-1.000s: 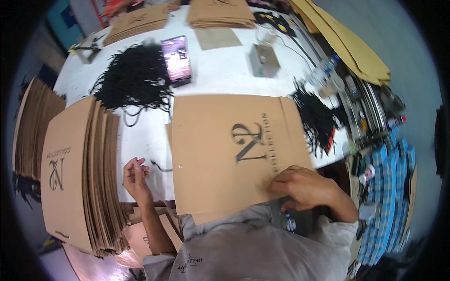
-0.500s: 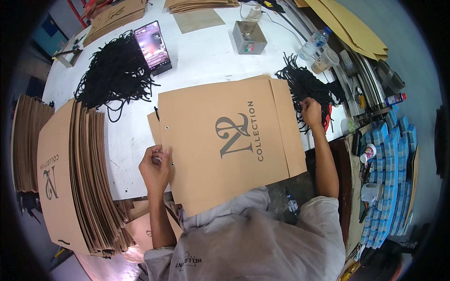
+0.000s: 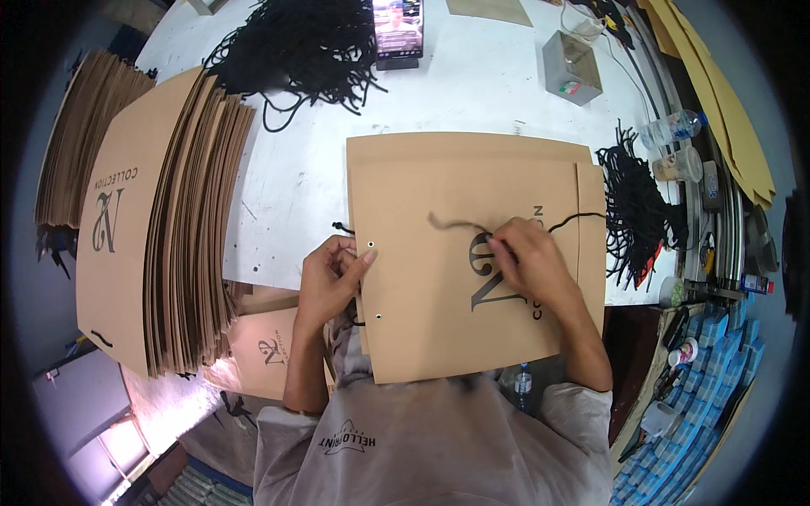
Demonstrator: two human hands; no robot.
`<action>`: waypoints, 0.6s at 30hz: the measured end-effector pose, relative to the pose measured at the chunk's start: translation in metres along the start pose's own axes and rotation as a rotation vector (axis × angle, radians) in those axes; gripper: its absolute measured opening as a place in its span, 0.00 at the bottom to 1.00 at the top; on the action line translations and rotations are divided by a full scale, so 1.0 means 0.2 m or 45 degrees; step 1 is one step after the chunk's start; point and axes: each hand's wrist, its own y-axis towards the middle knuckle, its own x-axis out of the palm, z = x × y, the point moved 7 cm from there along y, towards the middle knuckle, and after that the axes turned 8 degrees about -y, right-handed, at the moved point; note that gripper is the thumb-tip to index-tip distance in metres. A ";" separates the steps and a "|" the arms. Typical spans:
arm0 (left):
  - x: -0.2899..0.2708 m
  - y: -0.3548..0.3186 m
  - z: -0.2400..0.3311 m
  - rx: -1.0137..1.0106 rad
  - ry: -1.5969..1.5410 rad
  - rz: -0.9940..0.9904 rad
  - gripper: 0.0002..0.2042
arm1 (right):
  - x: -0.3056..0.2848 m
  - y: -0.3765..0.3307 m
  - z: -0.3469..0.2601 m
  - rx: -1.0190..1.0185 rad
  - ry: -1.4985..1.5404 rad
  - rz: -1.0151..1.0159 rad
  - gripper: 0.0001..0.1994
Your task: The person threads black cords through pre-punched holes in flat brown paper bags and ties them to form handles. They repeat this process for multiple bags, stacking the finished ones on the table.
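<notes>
The flat brown kraft-paper bag (image 3: 456, 261) lies on the white counter (image 3: 295, 181) under both hands. The left hand (image 3: 331, 277) pinches its punched edge; the right hand (image 3: 530, 263) grips a black cord (image 3: 574, 221). Handle-threading seems underway; next, the cord's end must meet the eyelet beside the left fingers.

Bag (image 3: 439, 278) lies on tabletop (image 3: 472, 93); bag stack (image 3: 160, 219) to its left, cords (image 3: 304, 38) behind, phone (image 3: 397, 25) nr cords.
</notes>
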 end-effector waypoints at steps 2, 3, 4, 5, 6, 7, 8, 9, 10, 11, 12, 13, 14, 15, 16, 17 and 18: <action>0.01 0.00 0.00 0.072 -0.020 0.011 0.11 | 0.11 0.04 -0.06 0.023 -0.007 -0.167 0.09; 0.00 -0.01 -0.01 0.043 -0.026 0.024 0.11 | 0.12 0.05 -0.11 -0.045 0.009 -0.115 0.10; 0.00 -0.02 -0.01 0.060 -0.080 0.011 0.11 | 0.14 0.06 -0.15 -0.067 0.014 -0.088 0.11; -0.01 -0.03 -0.01 0.044 -0.134 -0.001 0.11 | 0.17 0.08 -0.19 -0.085 0.019 -0.052 0.12; 0.00 -0.04 0.00 0.061 -0.212 -0.025 0.11 | 0.22 0.10 -0.23 -0.087 0.032 -0.027 0.13; 0.00 -0.04 0.00 0.045 -0.184 -0.026 0.10 | 0.27 0.13 -0.27 -0.083 0.044 0.004 0.13; 0.00 -0.04 0.00 0.059 -0.181 -0.041 0.10 | 0.31 0.15 -0.30 -0.091 0.056 0.032 0.14; 0.01 -0.04 0.01 0.077 -0.179 -0.059 0.09 | 0.35 0.18 -0.31 -0.079 0.064 0.041 0.13; 0.01 -0.03 0.01 0.086 -0.183 -0.060 0.09 | 0.38 0.20 -0.32 -0.080 0.075 0.045 0.12; 0.01 -0.03 0.01 0.097 -0.191 -0.057 0.09 | 0.40 0.22 -0.33 -0.063 0.089 0.048 0.11; 0.01 -0.03 0.00 0.083 -0.196 -0.036 0.09 | 0.41 0.23 -0.33 -0.051 0.213 0.025 0.10; 0.02 -0.03 0.01 0.106 -0.265 -0.043 0.10 | 0.42 0.24 -0.34 -0.014 0.343 -0.002 0.10; 0.02 -0.03 0.01 0.116 -0.332 -0.038 0.10 | 0.42 0.25 -0.34 -0.009 0.468 0.006 0.09; 0.02 -0.03 0.00 0.124 -0.400 -0.034 0.11 | 0.41 0.26 -0.36 -0.034 0.500 -0.017 0.08; 0.02 -0.03 0.01 0.148 -0.401 -0.053 0.12 | 0.40 0.26 -0.39 -0.083 0.536 -0.010 0.07; 0.03 -0.03 0.01 0.169 -0.398 -0.075 0.12 | 0.40 0.27 -0.41 -0.103 0.558 -0.045 0.06; 0.03 -0.03 0.02 0.201 -0.406 -0.086 0.13 | 0.40 0.28 -0.43 -0.114 0.575 -0.029 0.06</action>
